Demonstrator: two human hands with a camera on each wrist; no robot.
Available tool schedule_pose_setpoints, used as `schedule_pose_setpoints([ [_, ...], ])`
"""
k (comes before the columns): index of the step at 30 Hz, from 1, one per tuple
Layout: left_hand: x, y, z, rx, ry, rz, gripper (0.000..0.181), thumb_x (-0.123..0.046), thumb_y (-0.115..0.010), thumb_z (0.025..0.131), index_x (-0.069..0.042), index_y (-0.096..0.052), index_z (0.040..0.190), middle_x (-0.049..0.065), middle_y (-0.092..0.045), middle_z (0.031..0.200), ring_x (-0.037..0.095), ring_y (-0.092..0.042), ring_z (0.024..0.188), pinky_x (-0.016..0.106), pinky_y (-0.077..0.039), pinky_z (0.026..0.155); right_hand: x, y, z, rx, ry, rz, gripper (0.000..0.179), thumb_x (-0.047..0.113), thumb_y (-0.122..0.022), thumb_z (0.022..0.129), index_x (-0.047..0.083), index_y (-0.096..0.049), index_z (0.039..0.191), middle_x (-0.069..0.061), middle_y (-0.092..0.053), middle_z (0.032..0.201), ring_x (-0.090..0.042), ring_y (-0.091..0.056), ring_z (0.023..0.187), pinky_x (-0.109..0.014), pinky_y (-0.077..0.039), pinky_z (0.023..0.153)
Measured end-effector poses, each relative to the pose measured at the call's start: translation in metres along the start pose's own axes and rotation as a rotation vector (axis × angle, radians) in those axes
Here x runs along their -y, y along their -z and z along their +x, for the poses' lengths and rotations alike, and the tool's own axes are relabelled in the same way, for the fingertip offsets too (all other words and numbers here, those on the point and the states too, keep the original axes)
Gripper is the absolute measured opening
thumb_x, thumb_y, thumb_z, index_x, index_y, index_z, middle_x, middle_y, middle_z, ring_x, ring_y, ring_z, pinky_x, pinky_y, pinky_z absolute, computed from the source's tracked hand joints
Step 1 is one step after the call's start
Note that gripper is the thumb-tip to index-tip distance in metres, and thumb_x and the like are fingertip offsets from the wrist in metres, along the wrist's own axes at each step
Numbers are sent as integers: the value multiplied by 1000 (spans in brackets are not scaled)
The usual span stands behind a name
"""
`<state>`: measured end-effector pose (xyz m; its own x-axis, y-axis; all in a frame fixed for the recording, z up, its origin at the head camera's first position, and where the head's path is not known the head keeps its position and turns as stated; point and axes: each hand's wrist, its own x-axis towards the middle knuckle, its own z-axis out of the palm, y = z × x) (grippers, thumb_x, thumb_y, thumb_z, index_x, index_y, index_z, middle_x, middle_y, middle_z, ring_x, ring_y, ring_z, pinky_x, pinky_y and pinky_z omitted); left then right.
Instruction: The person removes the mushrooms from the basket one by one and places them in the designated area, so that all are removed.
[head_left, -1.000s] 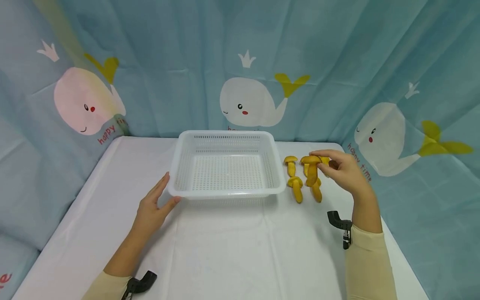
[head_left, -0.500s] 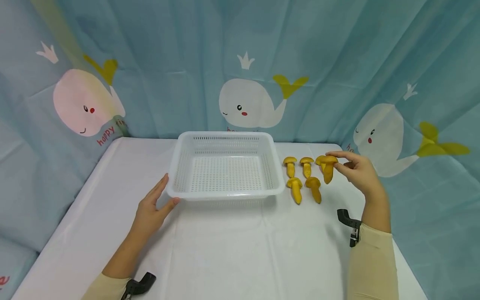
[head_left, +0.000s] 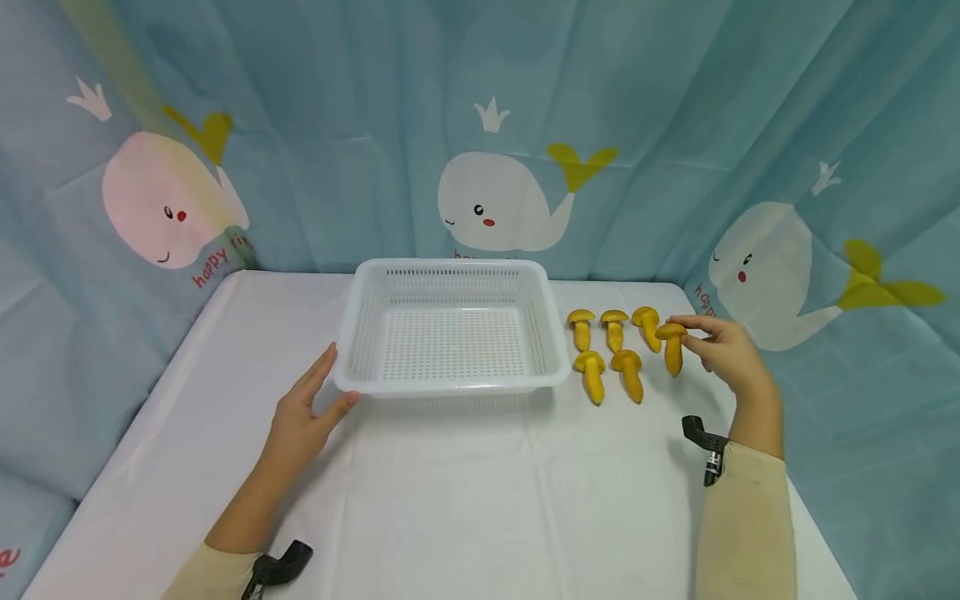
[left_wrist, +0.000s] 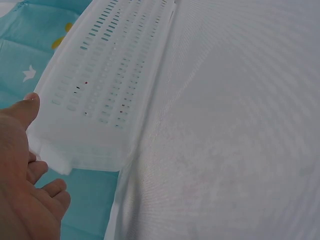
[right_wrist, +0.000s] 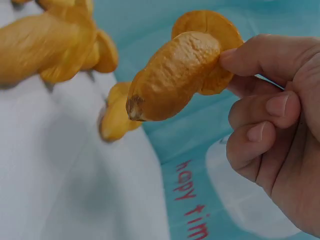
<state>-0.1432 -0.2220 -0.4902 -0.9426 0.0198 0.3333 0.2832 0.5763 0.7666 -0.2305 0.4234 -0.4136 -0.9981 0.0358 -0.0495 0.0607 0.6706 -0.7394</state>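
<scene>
In the head view, my right hand (head_left: pixel 723 350) pinches a yellow-brown mushroom (head_left: pixel 673 357) by its cap, stem hanging down. The right wrist view shows this mushroom (right_wrist: pixel 175 75) held between thumb and fingertips, with a dark spot at its stem end. It is above the white cloth, right of several similar mushrooms (head_left: pixel 630 383) standing in two rows. My left hand (head_left: pixel 300 425) touches the near left corner of a white perforated plastic basket (head_left: pixel 450 388), its fingers spread along the rim. In the left wrist view, the thumb lies against the basket's wall (left_wrist: pixel 100 75).
A white cloth (head_left: pixel 450 492) covers the table. Blue curtains (head_left: pixel 345 125) printed with whales hang close behind and at both sides. The mushrooms lie just right of the basket, near the table's far right corner. Each wrist wears a black camera mount (head_left: pixel 705 437).
My right hand has carried the pinched mushroom rightward, past the back row, and slightly lower. More of the mushrooms beneath show. The left hand and the basket have stayed in place.
</scene>
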Motion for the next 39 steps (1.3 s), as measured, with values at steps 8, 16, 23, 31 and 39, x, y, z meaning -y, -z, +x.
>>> schedule_pose_setpoints([
  [8,2,0,1,4,3,-18,86,-21,-80,91,-29,-31,161,-6,-30,166,32,-30,153,57,-33,117,-32,-7,11,38,-70,-4,38,32,-65,102,20,-65,138,-9,-66,112,-24,-41,49,-31,-40,49],
  [16,1,0,-3,15,22,-20,88,-21,-81,91,-30,-30,162,-9,-28,166,35,-29,154,63,-33,116,-50,-14,15,115,-122,-5,40,24,-63,102,18,-62,141,-12,-55,131,-16,-36,46,-30,-39,46],
  [23,-1,1,-2,12,15,-27,87,-23,-80,91,-28,-30,162,-9,-27,167,33,-28,154,62,-32,117,-51,-18,18,97,-67,20,39,22,-62,102,12,-62,140,-11,-62,118,-18,-40,48,-31,-41,47],
  [31,0,1,-4,14,32,-23,87,-21,-80,91,-30,-30,162,-10,-27,166,33,-28,154,56,-32,120,-59,-19,25,131,-108,51,43,23,-60,102,13,-60,143,-3,-65,102,-15,-37,46,-30,-40,47],
  [39,-1,0,-1,12,12,-16,86,-19,-80,91,-29,-31,161,-8,-28,166,34,-29,154,51,-32,120,-65,-19,25,122,-115,-41,39,22,-53,105,15,-60,143,-14,-63,106,-16,-38,48,-30,-41,47],
])
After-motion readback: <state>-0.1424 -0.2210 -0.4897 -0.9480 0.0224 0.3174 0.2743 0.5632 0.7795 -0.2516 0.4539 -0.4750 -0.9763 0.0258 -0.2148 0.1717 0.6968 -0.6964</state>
